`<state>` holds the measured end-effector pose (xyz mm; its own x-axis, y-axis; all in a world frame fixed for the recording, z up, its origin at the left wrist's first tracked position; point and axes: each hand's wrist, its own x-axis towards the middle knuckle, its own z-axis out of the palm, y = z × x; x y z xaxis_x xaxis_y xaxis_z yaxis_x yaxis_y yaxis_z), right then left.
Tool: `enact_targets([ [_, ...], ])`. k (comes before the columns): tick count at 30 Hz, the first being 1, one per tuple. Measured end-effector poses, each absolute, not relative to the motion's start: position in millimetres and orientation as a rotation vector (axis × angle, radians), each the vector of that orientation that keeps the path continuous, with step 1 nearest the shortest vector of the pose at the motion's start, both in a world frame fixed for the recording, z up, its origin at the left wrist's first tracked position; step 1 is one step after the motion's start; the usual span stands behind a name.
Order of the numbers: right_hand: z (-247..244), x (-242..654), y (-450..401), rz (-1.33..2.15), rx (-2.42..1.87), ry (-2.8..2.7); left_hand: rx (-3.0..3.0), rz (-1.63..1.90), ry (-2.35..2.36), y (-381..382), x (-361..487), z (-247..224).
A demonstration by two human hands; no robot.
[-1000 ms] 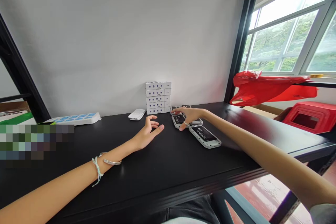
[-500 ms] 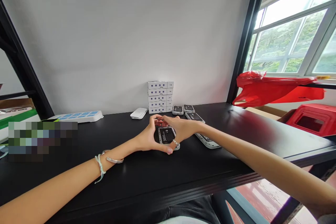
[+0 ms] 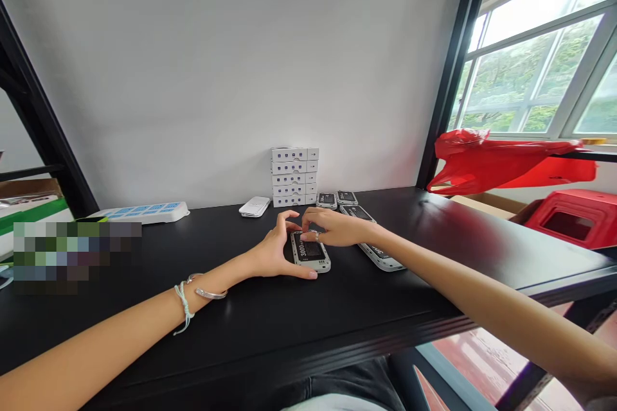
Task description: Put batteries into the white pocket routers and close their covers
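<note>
A white-rimmed handheld device (image 3: 320, 264) lies flat on the black table, its back uncovered to show a black battery (image 3: 308, 250) with "3000" printed on it. My left hand (image 3: 277, 253) curves round its left side and grips it, thumb along the near edge, fingers at the far edge. Over the device's far end, my right hand (image 3: 332, 228) has its fingers bent and thumb and fingertips close together; anything between them is too small to make out. Just right of it lie more such devices (image 3: 385, 262) with batteries showing.
A stack of white boxes (image 3: 295, 178) stands against the wall, with a pile of white covers (image 3: 254, 207) to its left. Two small devices (image 3: 326, 200) lie beside the stack. A white power strip (image 3: 144, 212) sits back left; a red bag (image 3: 482, 157) hangs at right.
My right hand has drawn back from the device's near right corner to its far end, with the thumb now bent in over it. My left hand stays around the device.
</note>
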<state>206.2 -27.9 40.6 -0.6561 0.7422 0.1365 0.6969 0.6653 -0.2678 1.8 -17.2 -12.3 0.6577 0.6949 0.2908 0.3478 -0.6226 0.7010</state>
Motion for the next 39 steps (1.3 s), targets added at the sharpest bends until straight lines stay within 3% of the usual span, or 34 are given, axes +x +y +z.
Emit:
enact_targets([
  [10, 28, 193, -12, 0.278, -1.292, -2.51, 2.265, 0.842, 0.81, -19, 7, -14],
  [20, 54, 227, 1, 1.091, -0.964, -2.201, 2.201, 0.854, 0.965, -12, 3, -15],
  [28, 54, 234, 84, 0.961, -1.549, -1.873, 2.183, 0.793, 0.976, -11, 2, -14],
  [34, 55, 221, 93, 0.937, -1.721, -1.958, 2.192, 0.781, 0.974, -13, 3, -12],
  [39, 47, 212, 94, 0.7, -1.815, -2.065, 2.18, 0.785, 0.96, -13, 3, -12],
])
